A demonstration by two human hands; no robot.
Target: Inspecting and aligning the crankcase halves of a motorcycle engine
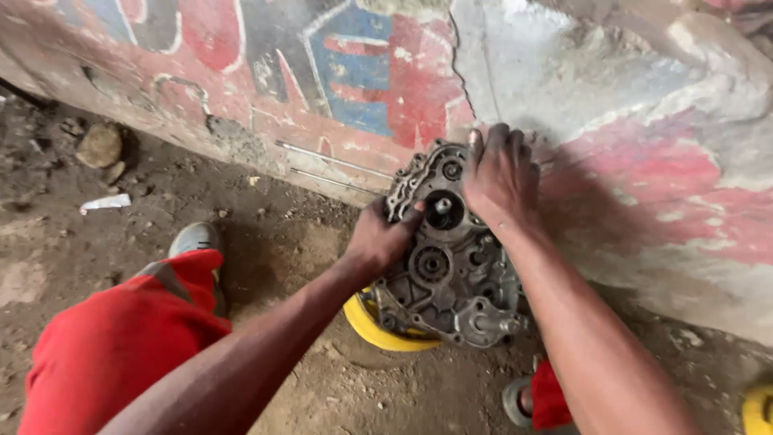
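A grey, oily metal engine case [455, 278] with round bearing holes stands tilted against the painted wall, its lower edge resting in a yellow bowl [372, 326]. My left hand [378, 235] grips the case's left edge, thumb near the central bearing hole. On the case's upper right rim lies my right hand [501, 173], fingers curled over the top edge.
The wall [628, 105] behind is cracked, with red, blue and grey paint. Two thin metal rods [334, 171] lean along its base. My red-clad knee [121, 338] and grey shoe [196, 238] are at left on dirt ground. A stone [100, 145] lies far left; another yellow object [758, 409] sits bottom right.
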